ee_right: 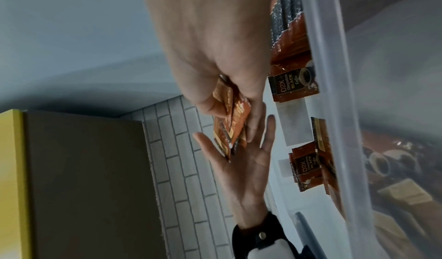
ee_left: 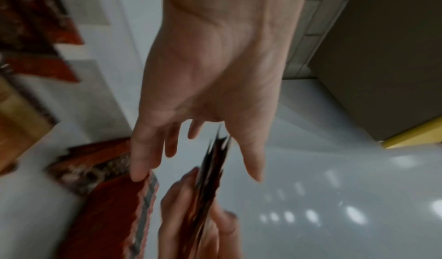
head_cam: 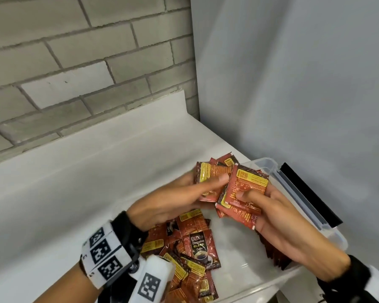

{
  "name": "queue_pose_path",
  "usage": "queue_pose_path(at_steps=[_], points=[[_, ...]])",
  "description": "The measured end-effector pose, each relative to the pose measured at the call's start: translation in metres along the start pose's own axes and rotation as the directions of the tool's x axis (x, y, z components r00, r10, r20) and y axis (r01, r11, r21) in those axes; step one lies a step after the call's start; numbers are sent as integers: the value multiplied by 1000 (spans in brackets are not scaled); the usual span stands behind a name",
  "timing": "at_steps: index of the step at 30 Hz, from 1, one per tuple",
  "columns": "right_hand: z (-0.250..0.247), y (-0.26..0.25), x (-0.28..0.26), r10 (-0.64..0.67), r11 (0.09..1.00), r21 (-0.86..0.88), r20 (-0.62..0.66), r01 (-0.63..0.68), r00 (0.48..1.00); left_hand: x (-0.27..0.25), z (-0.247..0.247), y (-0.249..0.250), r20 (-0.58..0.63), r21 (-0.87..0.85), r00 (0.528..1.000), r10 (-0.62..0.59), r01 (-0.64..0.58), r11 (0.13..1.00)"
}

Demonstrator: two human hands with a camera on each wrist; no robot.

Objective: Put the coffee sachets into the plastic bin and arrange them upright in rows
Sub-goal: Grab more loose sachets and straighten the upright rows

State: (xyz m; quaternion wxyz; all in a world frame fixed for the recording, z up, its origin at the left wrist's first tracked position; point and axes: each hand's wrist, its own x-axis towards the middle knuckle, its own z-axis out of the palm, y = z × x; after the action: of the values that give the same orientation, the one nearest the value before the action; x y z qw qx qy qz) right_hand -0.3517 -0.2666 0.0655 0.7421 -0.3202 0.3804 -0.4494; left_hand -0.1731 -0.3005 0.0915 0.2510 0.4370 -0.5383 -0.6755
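Red and black coffee sachets lie loose (head_cam: pixel 195 248) in the clear plastic bin (head_cam: pixel 293 182), and a row of them (head_cam: pixel 271 252) stands on edge along its right side. Above the bin, my left hand (head_cam: pixel 206 189) pinches a small fan of sachets (head_cam: pixel 210 173), thumb on top and fingers beneath. My right hand (head_cam: pixel 256 197) grips another stack (head_cam: pixel 247 184) just to the right, the two stacks overlapping. The left wrist view shows my left hand (ee_left: pixel 198 149) with sachets (ee_left: pixel 212 168) edge-on between thumb and fingers. In the right wrist view my right hand (ee_right: pixel 229 100) clamps its stack (ee_right: pixel 234 129).
The bin sits on a white counter (head_cam: pixel 74 182) in a corner, between a grey brick wall (head_cam: pixel 74 62) and a plain grey wall (head_cam: pixel 293 84). A black strip (head_cam: pixel 311 193) runs along the bin's far right rim. The bin wall (ee_right: pixel 330 74) is close beside my right hand.
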Motion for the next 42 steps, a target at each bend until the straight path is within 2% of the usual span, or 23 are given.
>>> queue_pose_path(at_steps=[2, 6, 9, 12, 14, 17, 19, 22, 26, 31, 33, 38, 42], points=[[2, 1, 0, -12, 1000, -25, 23, 12, 1000, 0, 9, -7, 68, -59, 998, -7, 11, 998], [2, 1, -1, -42, 999, -22, 59, 44, 997, 5, 16, -16, 111, -151, 994, 23, -6, 989], [1, 2, 0, -73, 993, -87, 72, 79, 995, 6, 13, -17, 149, -225, 988, 39, -5, 974], [-2, 4, 0, -51, 987, -146, 80, 62, 996, 8, 5, -17, 236, -324, 971, 44, 35, 946], [-3, 6, 0, -44, 980, -191, 81, 58, 996, 10, -1, -17, 318, -378, 947, 46, 82, 922], [-4, 7, -1, -52, 968, -241, 90, 73, 995, 11, -6, -17, 468, -453, 882, 50, 191, 871], [-5, 8, 0, -54, 967, -245, 91, 75, 994, 11, -8, -17, 515, -466, 856, 51, 230, 854], [-4, 8, 1, -75, 964, -248, 86, 94, 993, 11, -8, -18, 509, -433, 860, 32, 223, 873], [0, 6, 0, -131, 961, -234, 75, 145, 988, 12, -5, -21, 434, -428, 901, -4, 211, 879], [2, 6, -1, -224, 922, -308, 73, 236, 972, 11, -4, -19, 372, -434, 927, 49, 127, 892], [-1, 9, 2, -258, 909, -329, 33, 254, 966, 12, -4, -19, 363, -422, 928, 79, 89, 902], [-11, 12, 8, -410, 846, -406, -78, 346, 909, 15, -3, -21, 290, -462, 953, 81, 65, 885], [-15, 13, 7, -461, 787, -481, -40, 387, 887, 14, -3, -18, 200, -506, 973, 119, -1, 862]])
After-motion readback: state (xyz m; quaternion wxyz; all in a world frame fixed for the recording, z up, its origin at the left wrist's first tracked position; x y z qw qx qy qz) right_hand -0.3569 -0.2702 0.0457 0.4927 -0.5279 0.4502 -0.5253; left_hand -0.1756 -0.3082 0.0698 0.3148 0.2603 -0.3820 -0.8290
